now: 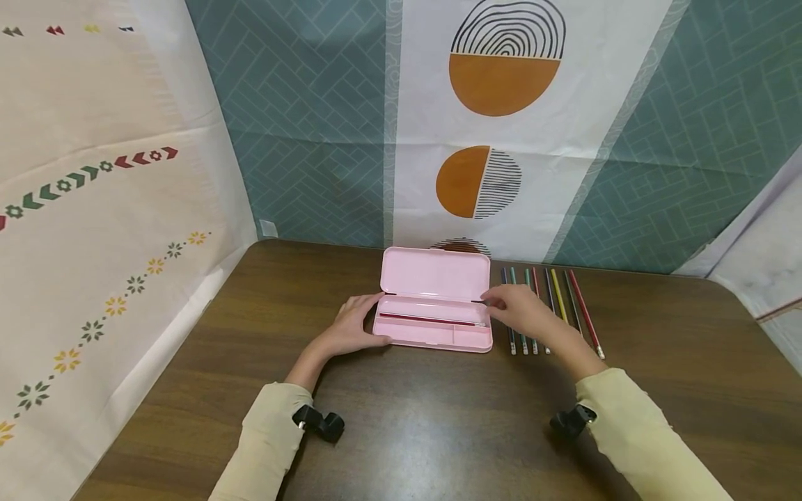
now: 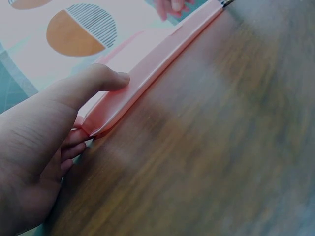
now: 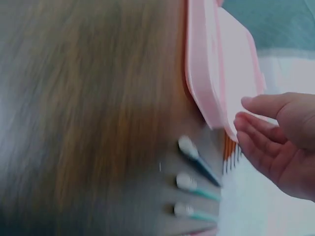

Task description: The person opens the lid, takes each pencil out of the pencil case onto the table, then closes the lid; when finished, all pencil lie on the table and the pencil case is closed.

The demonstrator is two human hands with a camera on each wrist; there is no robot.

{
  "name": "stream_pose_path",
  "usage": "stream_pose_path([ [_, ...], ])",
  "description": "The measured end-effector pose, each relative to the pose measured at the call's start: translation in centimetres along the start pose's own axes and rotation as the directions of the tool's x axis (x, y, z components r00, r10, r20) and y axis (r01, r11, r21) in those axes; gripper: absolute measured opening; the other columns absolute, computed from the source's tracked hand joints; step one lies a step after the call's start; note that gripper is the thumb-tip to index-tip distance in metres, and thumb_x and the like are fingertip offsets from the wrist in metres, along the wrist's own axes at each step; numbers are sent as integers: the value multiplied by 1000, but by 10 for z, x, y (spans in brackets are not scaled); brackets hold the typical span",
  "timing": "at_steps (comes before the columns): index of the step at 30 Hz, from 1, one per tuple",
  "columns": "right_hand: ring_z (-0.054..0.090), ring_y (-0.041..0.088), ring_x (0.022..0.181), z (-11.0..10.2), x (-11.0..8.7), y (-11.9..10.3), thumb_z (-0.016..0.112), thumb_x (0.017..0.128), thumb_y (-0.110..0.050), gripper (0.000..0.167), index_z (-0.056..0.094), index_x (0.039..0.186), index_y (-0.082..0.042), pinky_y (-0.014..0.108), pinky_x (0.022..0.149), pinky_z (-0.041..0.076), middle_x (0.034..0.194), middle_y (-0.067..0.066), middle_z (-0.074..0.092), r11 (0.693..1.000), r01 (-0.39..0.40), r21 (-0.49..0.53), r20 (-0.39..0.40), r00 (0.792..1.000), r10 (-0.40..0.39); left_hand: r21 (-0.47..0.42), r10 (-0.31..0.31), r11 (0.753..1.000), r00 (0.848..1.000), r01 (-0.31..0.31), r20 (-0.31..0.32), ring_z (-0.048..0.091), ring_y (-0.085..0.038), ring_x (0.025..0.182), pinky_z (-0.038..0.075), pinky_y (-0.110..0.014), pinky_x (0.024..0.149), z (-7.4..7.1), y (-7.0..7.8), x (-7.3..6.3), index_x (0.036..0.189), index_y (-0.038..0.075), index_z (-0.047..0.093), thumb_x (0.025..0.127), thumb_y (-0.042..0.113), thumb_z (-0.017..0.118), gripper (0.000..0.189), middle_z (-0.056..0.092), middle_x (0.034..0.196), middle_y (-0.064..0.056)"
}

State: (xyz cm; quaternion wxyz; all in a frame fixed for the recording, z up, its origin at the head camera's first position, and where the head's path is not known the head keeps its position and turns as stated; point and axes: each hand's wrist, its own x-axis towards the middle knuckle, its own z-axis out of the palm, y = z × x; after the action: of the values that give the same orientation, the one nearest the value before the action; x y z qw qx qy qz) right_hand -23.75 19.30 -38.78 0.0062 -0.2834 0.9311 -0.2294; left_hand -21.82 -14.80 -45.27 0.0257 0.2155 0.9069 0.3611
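Observation:
A pink pencil case [image 1: 413, 335] lies unfolded on the table, its lid [image 1: 435, 273] standing up at the back. Inside, a red pencil [image 1: 432, 319] lies lengthwise along the divider. My left hand [image 1: 351, 328] grips the case's left end; in the left wrist view the thumb [image 2: 115, 81] rests on its front edge and the other fingers reach round the end. Over the case's right end hovers my right hand [image 1: 520, 309], with loosely bent fingers and nothing visible between thumb and fingertips [image 3: 242, 118] in the right wrist view.
Several pencils [image 1: 583, 306] lie side by side right of the case, some partly hidden by the right forearm. Brown wooden table [image 1: 426, 431] spreads in front. Patterned cloths [image 1: 301, 139] hang behind and at the sides.

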Motion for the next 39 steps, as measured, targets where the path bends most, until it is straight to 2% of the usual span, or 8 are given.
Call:
stream_pose_path([
  [2, 62, 21, 77, 6, 8, -6, 68, 87, -1, 20, 69, 106, 6, 40, 71, 52, 85, 9, 68, 999, 27, 28, 41, 999, -28, 1, -1, 1000, 1000, 1, 0, 32, -34, 129, 27, -55, 103, 0, 0, 0, 147, 4, 37, 74, 38, 77, 90, 43, 142, -19],
  [6, 60, 19, 77, 18, 20, -14, 69, 87, -4, 21, 70, 106, 4, 38, 74, 52, 87, 8, 69, 996, 32, 87, 86, 996, -40, 5, 3, 1000, 1000, -3, -1, 33, -34, 128, 27, -55, 103, 0, 0, 0, 147, 3, 37, 73, 38, 77, 90, 43, 142, -19],
  [14, 62, 19, 80, 37, 32, -16, 72, 86, -7, 14, 74, 98, 1, 38, 77, 52, 91, 9, 72, 984, 67, 165, 59, 995, -77, 7, 13, 1000, 1000, -13, 2, 33, -35, 129, 25, -55, 104, 0, 3, 3, 147, 3, 38, 73, 38, 77, 90, 43, 142, -19],
  [21, 64, 22, 83, 36, 39, -24, 72, 85, -2, 9, 76, 93, -2, 40, 81, 51, 87, 6, 72, 993, 104, 50, 117, 987, -109, 6, 6, 1000, 1000, -6, -5, 32, -34, 129, 26, -55, 104, -2, 3, 2, 147, 3, 38, 73, 37, 77, 90, 43, 142, -19],
  [25, 63, 20, 80, 35, 42, -28, 71, 85, -1, 8, 77, 90, -3, 39, 80, 51, 84, 5, 71, 991, 132, 30, 155, 979, -135, 10, 5, 1000, 1000, -5, -7, 32, -35, 129, 26, -55, 104, -3, 2, 2, 146, 3, 38, 73, 37, 77, 90, 43, 142, -19],
  [32, 59, 18, 74, 40, 43, -29, 67, 85, 5, 9, 74, 86, 0, 36, 75, 50, 78, 4, 66, 979, 202, -12, 159, 967, -198, -2, 0, 1000, 1000, 0, -4, 32, -35, 129, 25, -55, 104, -2, 2, 0, 146, 4, 39, 73, 36, 77, 89, 44, 142, -19],
  [39, 55, 20, 74, 39, 40, -35, 64, 88, 4, 8, 71, 91, 1, 37, 77, 51, 80, 6, 64, 985, 173, -29, 190, 968, -164, 6, 7, 1000, 1000, -7, -7, 33, -34, 129, 25, -54, 104, 0, 0, -1, 146, 4, 39, 72, 37, 77, 90, 44, 142, -19],
])
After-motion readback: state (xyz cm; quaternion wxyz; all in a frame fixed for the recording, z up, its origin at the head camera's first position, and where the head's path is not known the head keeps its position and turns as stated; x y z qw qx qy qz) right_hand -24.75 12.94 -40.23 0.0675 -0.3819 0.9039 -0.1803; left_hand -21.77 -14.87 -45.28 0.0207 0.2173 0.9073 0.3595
